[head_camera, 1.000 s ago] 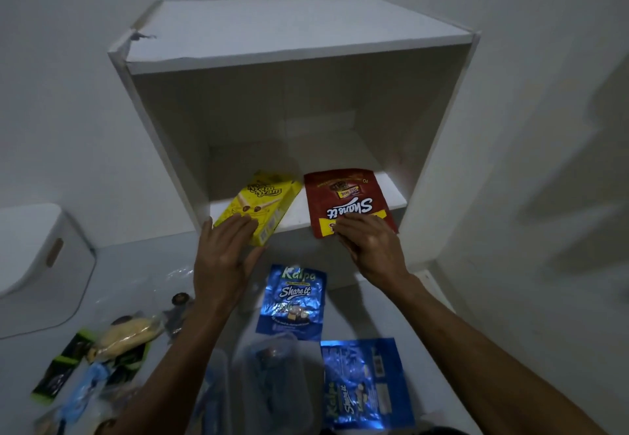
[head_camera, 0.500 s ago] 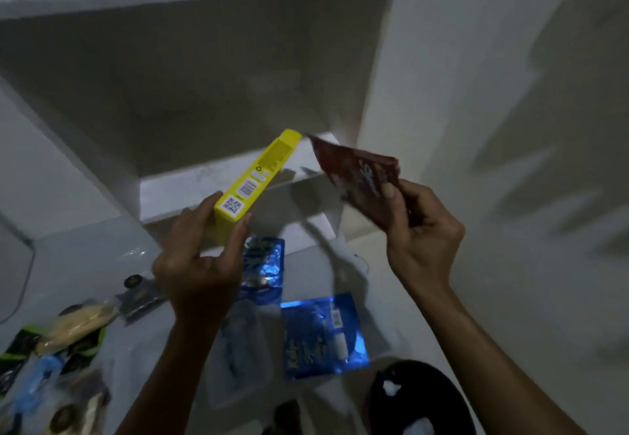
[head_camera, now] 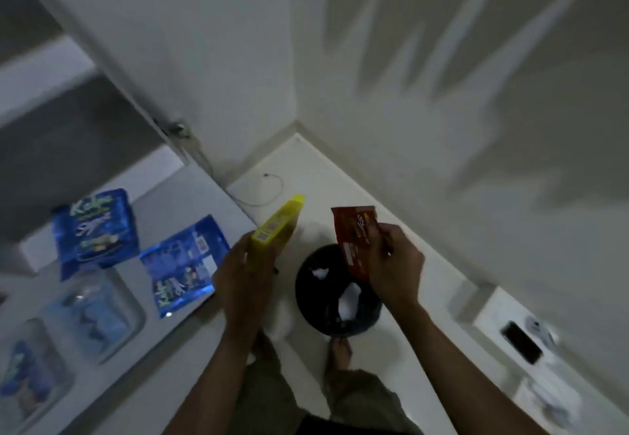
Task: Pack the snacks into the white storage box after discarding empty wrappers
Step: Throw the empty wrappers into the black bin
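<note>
Yellow cardboard shows edge-on in the left hand: a flat yellow snack box gripped at its lower end, its far end tilted up and away, with small printed codes along the narrow side. Just to its right, the right hand pinches a red snack wrapper by its right edge, fingers closed on it, the packet standing nearly upright with white lettering partly legible. Both packets are held in the air above a black round bin on the pale floor; crumpled white paper lies inside the bin, and the red wrapper's lower corner overlaps its rim in this view. Bare feet and khaki trouser legs show below the bin. On the white tabletop at left lie two blue foil snack pouches, one face up and one turned label-side, near each other, with blurred clear-wrapped blue packets nearer the lower left edge. A dark phone rests on a white surface at far right, well apart from the bin. Motion blur softens most of the scene
</note>
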`<move>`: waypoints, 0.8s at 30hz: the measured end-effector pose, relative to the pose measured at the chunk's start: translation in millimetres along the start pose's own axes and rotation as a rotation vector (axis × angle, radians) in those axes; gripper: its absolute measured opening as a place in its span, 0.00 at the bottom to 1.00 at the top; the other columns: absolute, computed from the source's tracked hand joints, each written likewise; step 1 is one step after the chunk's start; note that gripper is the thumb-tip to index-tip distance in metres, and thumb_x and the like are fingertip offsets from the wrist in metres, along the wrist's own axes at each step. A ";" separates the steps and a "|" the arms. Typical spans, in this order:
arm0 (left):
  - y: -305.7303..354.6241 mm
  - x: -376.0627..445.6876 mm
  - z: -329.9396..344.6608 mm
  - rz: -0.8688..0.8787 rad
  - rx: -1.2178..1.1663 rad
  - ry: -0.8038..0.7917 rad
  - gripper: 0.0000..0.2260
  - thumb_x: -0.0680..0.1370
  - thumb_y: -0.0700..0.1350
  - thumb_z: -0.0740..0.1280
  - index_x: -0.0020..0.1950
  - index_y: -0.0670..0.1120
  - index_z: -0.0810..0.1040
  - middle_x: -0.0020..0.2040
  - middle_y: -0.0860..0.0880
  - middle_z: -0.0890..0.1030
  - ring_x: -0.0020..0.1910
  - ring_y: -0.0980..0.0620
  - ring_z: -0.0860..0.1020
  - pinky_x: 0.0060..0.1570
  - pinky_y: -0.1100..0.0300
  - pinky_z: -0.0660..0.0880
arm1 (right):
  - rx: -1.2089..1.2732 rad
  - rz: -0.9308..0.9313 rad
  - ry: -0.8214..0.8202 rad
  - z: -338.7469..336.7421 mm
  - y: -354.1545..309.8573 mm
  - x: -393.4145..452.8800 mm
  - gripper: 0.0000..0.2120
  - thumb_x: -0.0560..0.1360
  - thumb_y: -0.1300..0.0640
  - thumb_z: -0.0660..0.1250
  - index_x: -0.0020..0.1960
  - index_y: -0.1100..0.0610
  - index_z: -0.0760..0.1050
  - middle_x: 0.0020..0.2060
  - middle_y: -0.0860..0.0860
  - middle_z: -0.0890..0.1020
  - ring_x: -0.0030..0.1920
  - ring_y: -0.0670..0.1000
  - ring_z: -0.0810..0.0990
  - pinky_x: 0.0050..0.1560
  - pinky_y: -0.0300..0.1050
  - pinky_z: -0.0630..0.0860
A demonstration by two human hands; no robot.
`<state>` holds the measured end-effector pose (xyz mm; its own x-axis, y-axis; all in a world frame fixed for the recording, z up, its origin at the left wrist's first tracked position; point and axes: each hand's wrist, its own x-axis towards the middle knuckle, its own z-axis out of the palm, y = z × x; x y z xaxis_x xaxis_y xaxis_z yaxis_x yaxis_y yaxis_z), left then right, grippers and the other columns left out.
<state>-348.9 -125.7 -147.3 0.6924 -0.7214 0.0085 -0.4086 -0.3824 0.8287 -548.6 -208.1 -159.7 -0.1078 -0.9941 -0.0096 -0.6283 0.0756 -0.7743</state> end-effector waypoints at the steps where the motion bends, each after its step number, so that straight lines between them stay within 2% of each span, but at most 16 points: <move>1: -8.2 -3.9 18.3 -0.003 0.091 -0.086 0.16 0.81 0.58 0.60 0.51 0.49 0.81 0.41 0.51 0.84 0.42 0.54 0.81 0.43 0.57 0.77 | -0.035 0.041 -0.024 2.2 16.7 -0.7 0.10 0.80 0.49 0.63 0.54 0.51 0.80 0.44 0.49 0.86 0.44 0.53 0.83 0.40 0.39 0.71; 3: -26.8 -10.4 52.6 0.016 0.189 -0.163 0.27 0.81 0.65 0.52 0.54 0.47 0.82 0.44 0.48 0.85 0.44 0.48 0.82 0.43 0.52 0.78 | -0.068 0.115 -0.053 10.8 46.5 -1.8 0.09 0.80 0.51 0.64 0.54 0.53 0.80 0.43 0.53 0.86 0.45 0.58 0.83 0.39 0.42 0.71; 4: -34.6 -15.2 67.5 -0.027 0.204 -0.181 0.27 0.80 0.65 0.52 0.53 0.47 0.82 0.44 0.48 0.85 0.43 0.46 0.83 0.42 0.50 0.78 | -0.088 0.151 -0.062 17.2 60.3 -2.5 0.09 0.79 0.51 0.65 0.54 0.54 0.80 0.43 0.54 0.86 0.44 0.59 0.83 0.38 0.42 0.71; 7: -43.0 -27.3 103.2 -0.240 0.166 -0.276 0.11 0.78 0.53 0.63 0.48 0.48 0.81 0.40 0.48 0.83 0.42 0.43 0.81 0.42 0.50 0.78 | -0.129 0.306 -0.124 37.3 97.4 -3.4 0.10 0.79 0.50 0.64 0.55 0.53 0.78 0.43 0.55 0.85 0.45 0.60 0.83 0.40 0.46 0.76; 9: -59.5 -33.1 127.0 -0.243 0.172 -0.343 0.08 0.77 0.50 0.65 0.46 0.48 0.80 0.39 0.48 0.82 0.40 0.44 0.81 0.42 0.49 0.78 | -0.144 0.384 -0.171 51.0 119.3 -2.8 0.11 0.79 0.49 0.62 0.57 0.53 0.77 0.46 0.55 0.84 0.48 0.60 0.82 0.45 0.50 0.78; 10: -67.0 -35.0 137.6 -0.236 0.183 -0.358 0.08 0.77 0.50 0.65 0.46 0.48 0.80 0.38 0.48 0.82 0.40 0.44 0.81 0.42 0.48 0.78 | -0.155 0.391 -0.186 58.2 130.5 -2.9 0.11 0.79 0.50 0.63 0.58 0.54 0.77 0.47 0.56 0.84 0.48 0.61 0.81 0.44 0.49 0.77; 12: -86.7 -37.1 159.8 -0.206 0.204 -0.386 0.11 0.77 0.52 0.63 0.47 0.47 0.81 0.39 0.47 0.83 0.40 0.43 0.81 0.41 0.47 0.78 | -0.179 0.389 -0.208 72.4 150.7 -2.6 0.11 0.79 0.54 0.63 0.57 0.57 0.76 0.46 0.59 0.83 0.47 0.63 0.80 0.40 0.45 0.72; 13: -98.4 -39.1 171.0 -0.162 0.213 -0.400 0.16 0.77 0.56 0.61 0.49 0.45 0.81 0.41 0.46 0.84 0.41 0.43 0.82 0.42 0.46 0.79 | -0.189 0.393 -0.218 80.5 161.0 -2.7 0.10 0.79 0.55 0.63 0.57 0.58 0.76 0.46 0.59 0.83 0.47 0.63 0.80 0.39 0.44 0.70; 15: -117.6 -40.7 190.3 -0.117 0.257 -0.427 0.30 0.75 0.67 0.56 0.54 0.43 0.81 0.46 0.43 0.84 0.43 0.44 0.82 0.43 0.50 0.78 | -0.201 0.416 -0.223 97.0 179.7 -2.7 0.10 0.80 0.55 0.61 0.57 0.57 0.76 0.46 0.58 0.83 0.46 0.62 0.80 0.39 0.44 0.71; 16: -125.2 -40.1 196.7 -0.150 0.269 -0.437 0.31 0.74 0.69 0.56 0.55 0.43 0.81 0.46 0.44 0.84 0.43 0.45 0.82 0.43 0.52 0.78 | -0.204 0.424 -0.224 104.7 187.9 -2.7 0.10 0.80 0.54 0.60 0.56 0.56 0.76 0.45 0.58 0.84 0.46 0.61 0.81 0.39 0.45 0.74; 18: -140.3 -38.5 205.6 -0.197 0.275 -0.440 0.26 0.74 0.65 0.66 0.57 0.44 0.80 0.46 0.44 0.84 0.44 0.44 0.82 0.43 0.54 0.78 | -0.204 0.424 -0.220 115.4 197.8 -3.1 0.09 0.81 0.52 0.61 0.55 0.56 0.76 0.45 0.56 0.84 0.45 0.60 0.81 0.40 0.48 0.77; 20: -146.7 -38.8 207.0 -0.210 0.259 -0.460 0.26 0.74 0.59 0.72 0.63 0.42 0.79 0.54 0.42 0.84 0.53 0.43 0.82 0.51 0.52 0.79 | -0.201 0.425 -0.212 118.4 199.9 -3.2 0.09 0.81 0.53 0.62 0.55 0.57 0.76 0.46 0.57 0.84 0.46 0.59 0.81 0.41 0.46 0.76; 22: -147.1 -39.8 202.1 -0.195 0.254 -0.465 0.27 0.74 0.58 0.72 0.66 0.42 0.77 0.60 0.42 0.82 0.59 0.45 0.80 0.57 0.54 0.76 | -0.193 0.428 -0.221 115.9 196.6 -3.2 0.10 0.81 0.54 0.62 0.57 0.58 0.76 0.48 0.57 0.84 0.48 0.60 0.81 0.42 0.44 0.73; 24: -141.2 -40.2 191.2 -0.201 0.250 -0.463 0.27 0.74 0.59 0.71 0.66 0.44 0.77 0.61 0.45 0.82 0.60 0.47 0.79 0.59 0.54 0.76 | -0.178 0.420 -0.236 110.1 186.1 -3.1 0.11 0.80 0.55 0.63 0.59 0.58 0.76 0.50 0.57 0.84 0.51 0.59 0.80 0.45 0.45 0.74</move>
<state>-432.7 -153.1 -371.7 0.4611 -0.7769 -0.4287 -0.4636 -0.6229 0.6301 -580.4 -199.5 -373.4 -0.2147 -0.8640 -0.4554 -0.6917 0.4637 -0.5537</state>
